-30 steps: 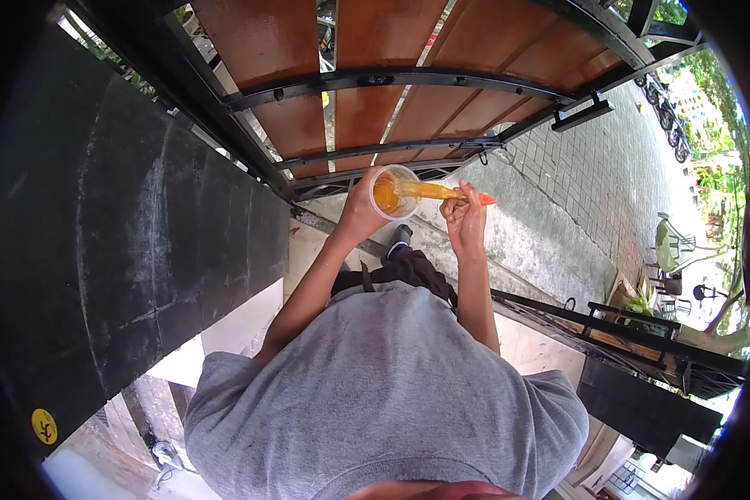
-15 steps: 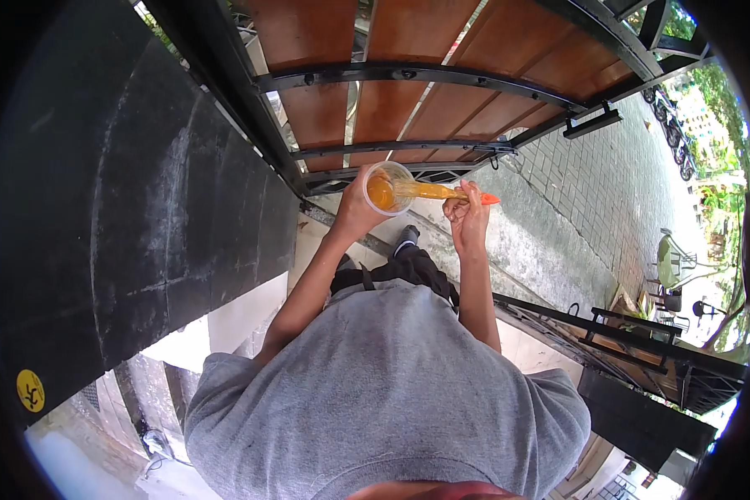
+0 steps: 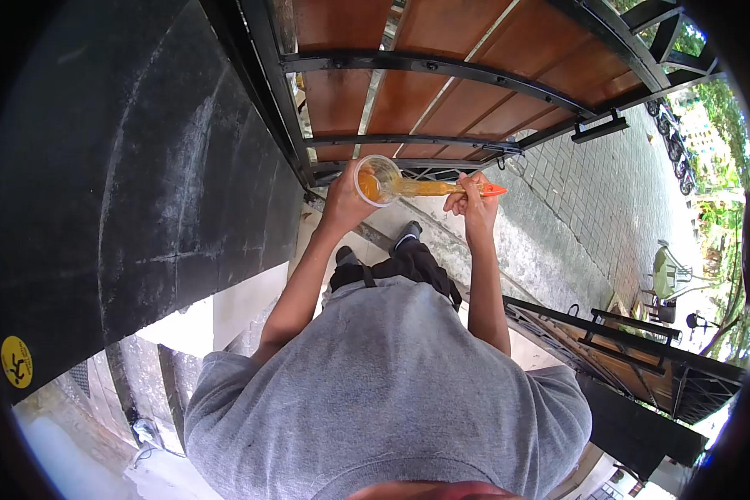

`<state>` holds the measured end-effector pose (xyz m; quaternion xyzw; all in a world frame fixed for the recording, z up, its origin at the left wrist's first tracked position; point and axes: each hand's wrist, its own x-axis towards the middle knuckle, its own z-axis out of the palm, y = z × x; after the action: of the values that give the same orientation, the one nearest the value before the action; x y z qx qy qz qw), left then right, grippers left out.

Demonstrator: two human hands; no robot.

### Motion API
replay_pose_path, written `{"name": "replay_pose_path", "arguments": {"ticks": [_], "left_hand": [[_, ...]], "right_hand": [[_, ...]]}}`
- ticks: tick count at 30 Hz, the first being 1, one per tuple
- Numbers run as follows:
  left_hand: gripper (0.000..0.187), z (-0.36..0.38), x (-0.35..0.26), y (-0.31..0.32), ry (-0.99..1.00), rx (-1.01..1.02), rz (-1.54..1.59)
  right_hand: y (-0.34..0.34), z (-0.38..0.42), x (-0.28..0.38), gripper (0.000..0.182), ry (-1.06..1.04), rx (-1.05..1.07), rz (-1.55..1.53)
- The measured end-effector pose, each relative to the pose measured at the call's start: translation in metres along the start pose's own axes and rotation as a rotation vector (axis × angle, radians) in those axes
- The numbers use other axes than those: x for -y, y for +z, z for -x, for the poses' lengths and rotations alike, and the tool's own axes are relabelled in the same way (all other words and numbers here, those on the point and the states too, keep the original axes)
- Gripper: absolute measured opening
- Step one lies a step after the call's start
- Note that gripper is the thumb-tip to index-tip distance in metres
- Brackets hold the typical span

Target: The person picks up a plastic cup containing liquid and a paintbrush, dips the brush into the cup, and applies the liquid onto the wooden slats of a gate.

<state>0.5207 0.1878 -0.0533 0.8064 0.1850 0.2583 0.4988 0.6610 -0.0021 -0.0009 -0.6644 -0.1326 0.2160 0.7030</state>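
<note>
My left hand (image 3: 342, 202) is wrapped round a clear plastic cup (image 3: 388, 172), which tilts so that its mouth shows. Orange-amber liquid (image 3: 367, 185) lies in the cup toward its left side. In my right hand (image 3: 478, 215) is a paintbrush (image 3: 431, 188), gripped by the handle near its orange end. The brush lies almost level in view, coated with amber colour, its bristles right at the cup's right rim. Both hands are in front of my body, just below the lower edge of a wood-panelled metal gate (image 3: 442, 104).
A black wall panel (image 3: 142, 183) with a yellow sticker (image 3: 17, 362) fills the left side. Another black metal and wood gate section (image 3: 625, 354) stands at lower right. Paving (image 3: 587, 200) stretches off to the right, toward a green chair (image 3: 665, 271). My feet (image 3: 406, 237) are on the concrete below.
The brush's bristles have drawn rightward from inside the cup to its rim. The cup has shifted slightly up and left in view, and the surroundings have shifted as my head moved.
</note>
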Motion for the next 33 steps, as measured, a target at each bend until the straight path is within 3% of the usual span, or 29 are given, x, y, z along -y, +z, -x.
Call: {"name": "replay_pose_path", "arguments": {"ticks": [6, 13, 17, 21, 29, 33], "left_hand": [[0.069, 0.007, 0.007, -0.007, -0.017, -0.014, 0.038], [0.067, 0.008, -0.007, -0.002, 0.007, -0.012, 0.041], [0.066, 0.007, -0.008, 0.009, 0.082, -0.031, 0.078], [0.055, 0.01, -0.016, 0.016, 0.104, -0.101, 0.025], [0.053, 0.007, -0.015, 0.027, 0.12, -0.106, -0.081], [0.053, 0.004, -0.018, 0.034, 0.125, -0.086, -0.087]], "right_hand": [[0.003, 0.002, 0.017, 0.024, -0.064, 0.013, 0.079], [0.04, 0.005, 0.037, 0.025, -0.165, 0.199, 0.135], [0.065, 0.012, 0.035, 0.026, -0.354, 0.274, 0.507], [0.08, 0.022, 0.042, 0.021, -0.458, 0.322, 0.637], [0.078, 0.025, 0.063, 0.023, -0.609, 0.289, 0.707], [0.069, 0.024, 0.066, 0.023, -0.568, 0.284, 0.71]]}}
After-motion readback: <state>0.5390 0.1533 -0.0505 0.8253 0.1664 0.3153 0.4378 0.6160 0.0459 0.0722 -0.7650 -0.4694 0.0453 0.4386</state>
